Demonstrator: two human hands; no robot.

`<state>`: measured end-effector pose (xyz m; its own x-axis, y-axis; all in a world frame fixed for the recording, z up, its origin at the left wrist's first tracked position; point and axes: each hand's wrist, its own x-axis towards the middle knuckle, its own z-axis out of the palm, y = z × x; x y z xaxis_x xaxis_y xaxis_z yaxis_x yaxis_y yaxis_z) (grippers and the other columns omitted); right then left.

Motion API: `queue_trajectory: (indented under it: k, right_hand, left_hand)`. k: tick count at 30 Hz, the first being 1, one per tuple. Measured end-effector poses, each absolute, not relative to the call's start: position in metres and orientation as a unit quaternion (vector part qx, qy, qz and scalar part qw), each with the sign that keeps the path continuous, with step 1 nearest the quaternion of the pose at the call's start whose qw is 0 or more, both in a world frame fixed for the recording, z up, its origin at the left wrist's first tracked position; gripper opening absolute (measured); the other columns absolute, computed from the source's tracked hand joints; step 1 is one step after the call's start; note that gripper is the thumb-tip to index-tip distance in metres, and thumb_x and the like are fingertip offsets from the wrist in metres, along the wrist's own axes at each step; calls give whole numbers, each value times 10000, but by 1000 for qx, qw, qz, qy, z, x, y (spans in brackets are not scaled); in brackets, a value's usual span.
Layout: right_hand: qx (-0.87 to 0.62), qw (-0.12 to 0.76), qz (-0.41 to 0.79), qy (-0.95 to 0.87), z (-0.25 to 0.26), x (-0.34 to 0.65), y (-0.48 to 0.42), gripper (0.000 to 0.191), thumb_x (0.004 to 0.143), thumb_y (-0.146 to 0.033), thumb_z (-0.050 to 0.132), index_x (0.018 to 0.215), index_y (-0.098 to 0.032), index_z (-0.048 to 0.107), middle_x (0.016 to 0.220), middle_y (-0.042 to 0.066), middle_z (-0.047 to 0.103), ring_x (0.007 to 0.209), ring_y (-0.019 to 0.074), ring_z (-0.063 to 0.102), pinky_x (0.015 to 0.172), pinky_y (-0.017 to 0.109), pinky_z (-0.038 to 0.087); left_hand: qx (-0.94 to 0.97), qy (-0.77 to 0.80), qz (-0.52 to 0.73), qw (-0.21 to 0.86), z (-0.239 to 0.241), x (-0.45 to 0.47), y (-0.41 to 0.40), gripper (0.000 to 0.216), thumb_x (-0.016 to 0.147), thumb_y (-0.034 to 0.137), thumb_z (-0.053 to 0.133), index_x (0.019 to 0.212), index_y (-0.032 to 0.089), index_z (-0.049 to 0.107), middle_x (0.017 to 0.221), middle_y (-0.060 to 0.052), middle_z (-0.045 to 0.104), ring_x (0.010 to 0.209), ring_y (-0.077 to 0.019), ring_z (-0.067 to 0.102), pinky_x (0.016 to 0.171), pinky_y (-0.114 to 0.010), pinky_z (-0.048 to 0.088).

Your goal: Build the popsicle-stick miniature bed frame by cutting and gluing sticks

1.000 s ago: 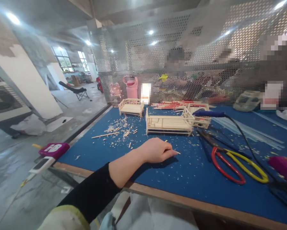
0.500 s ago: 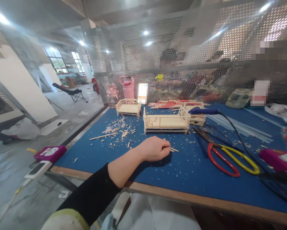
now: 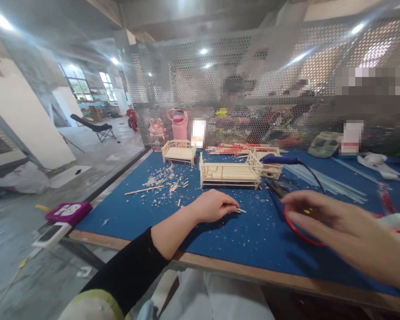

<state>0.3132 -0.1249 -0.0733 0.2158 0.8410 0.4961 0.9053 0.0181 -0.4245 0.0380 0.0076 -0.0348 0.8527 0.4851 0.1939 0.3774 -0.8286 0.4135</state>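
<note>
My left hand rests on the blue table mat, thumb and fingers pinched round a thin wooden stick whose end pokes out to the right. Over the scissors, my right hand hovers with thumb and fingers curved and apart, holding nothing. It hides the yellow handle and part of the red handle; the dark blades point away to the left. Beyond my left hand stands a small model bed of wooden sticks, with a smaller stick-built bench behind it and another wooden piece to its right.
A blue corded tool leans by the models. Red-tipped sticks and clear rods lie farther back. Wood scraps litter the mat. Pink bottles stand before a perforated screen, with people behind. A purple box hangs off the left edge.
My right hand has come in from the right over the scissors. My left hand stays in place, its fingers slightly shifted on the stick. The view has turned a little.
</note>
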Motion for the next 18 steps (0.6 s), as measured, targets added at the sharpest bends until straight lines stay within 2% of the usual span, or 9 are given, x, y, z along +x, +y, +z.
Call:
queue_trajectory:
  k: [3,5,8,11,13,16,18]
  right_hand:
    - [-734,208,-41,-645,-59,295,-85,210,767,-246,541,951,-192,627,983,180,643,919,310,596,826,432,438]
    - [-747,175,-29,-641,-58,295,-76,222,763,-217,485,933,-186,624,979,192,652,909,321,609,820,433,437]
    - [-742,183,-25,-645,-62,300,-78,240,744,-236,467,930,-211,617,980,181,659,901,305,619,801,405,446]
    - [-770,181,-17,-611,-63,303,-81,281,702,-309,501,921,-174,615,865,193,671,817,328,632,720,408,459]
    - [-782,198,19,-591,-61,302,-82,303,647,-333,534,892,-173,612,766,156,677,729,326,638,642,398,461]
    - [-776,265,108,-563,-55,298,-89,310,566,-279,561,863,-199,594,657,70,659,582,257,615,545,336,440]
    - [-764,325,182,-527,-52,292,-101,353,569,-284,569,911,-195,563,526,5,580,441,186,530,453,287,381]
  left_hand:
    - [932,254,147,212,-34,38,7,215,826,264,505,953,189,662,843,-20,701,745,-119,615,661,-183,407]
    - [921,274,150,235,-32,38,5,190,809,271,531,927,189,656,775,-1,690,665,-103,597,620,-175,397]
    - [911,277,148,266,-30,39,3,158,781,294,571,844,176,655,681,22,651,556,-80,547,574,-171,378]
    - [924,247,170,236,-30,38,4,159,732,326,629,739,169,653,695,12,630,622,-92,541,587,-175,361]
    - [933,236,190,196,-31,37,5,211,741,369,610,712,161,633,699,-2,612,648,-104,524,572,-183,340]
    - [931,264,197,156,-30,35,3,272,796,405,514,696,162,584,623,8,555,559,-98,450,508,-200,274]
    - [921,301,199,148,-29,32,-2,308,807,418,482,641,167,547,558,23,497,512,-94,391,486,-213,228]
